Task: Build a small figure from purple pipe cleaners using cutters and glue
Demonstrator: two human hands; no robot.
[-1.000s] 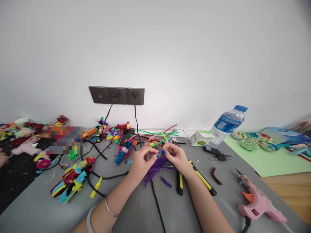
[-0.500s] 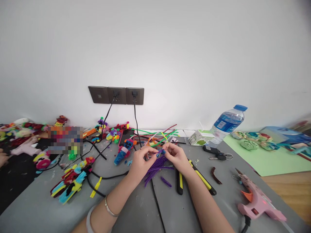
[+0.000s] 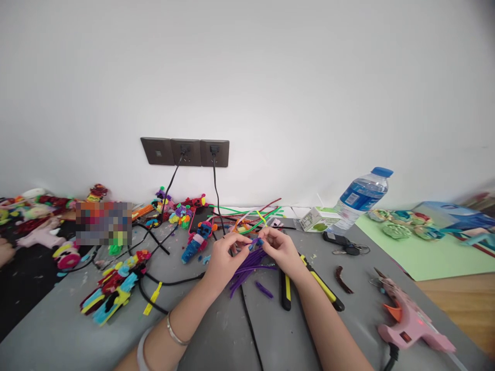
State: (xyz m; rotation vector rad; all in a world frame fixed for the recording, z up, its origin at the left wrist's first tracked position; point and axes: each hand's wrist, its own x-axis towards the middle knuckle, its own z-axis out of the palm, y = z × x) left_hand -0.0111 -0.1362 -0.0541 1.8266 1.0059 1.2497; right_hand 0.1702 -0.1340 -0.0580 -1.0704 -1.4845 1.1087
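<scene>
My left hand (image 3: 226, 257) and my right hand (image 3: 281, 251) meet above the middle of the grey table. Both are closed in a pinch on a small purple and blue fuzzy pipe cleaner piece (image 3: 255, 243), partly hidden by the fingers. Beneath them lies a bunch of purple pipe cleaners (image 3: 249, 264), and a short cut purple length (image 3: 264, 289) rests nearer to me. Black-and-yellow tool handles (image 3: 286, 294) stick out by my right wrist; the tool's head is hidden. A blue pipe cleaner figure (image 3: 194, 245) lies left of my left hand.
To the left are a multicoloured pipe cleaner figure (image 3: 114, 291) and black cables (image 3: 181, 282). On the right stand a drink carton (image 3: 319, 220) and a water bottle (image 3: 359, 196), with keys (image 3: 350, 248) and a pink glue gun (image 3: 413, 322) nearer. Another person's hand (image 3: 5, 252) shows at far left.
</scene>
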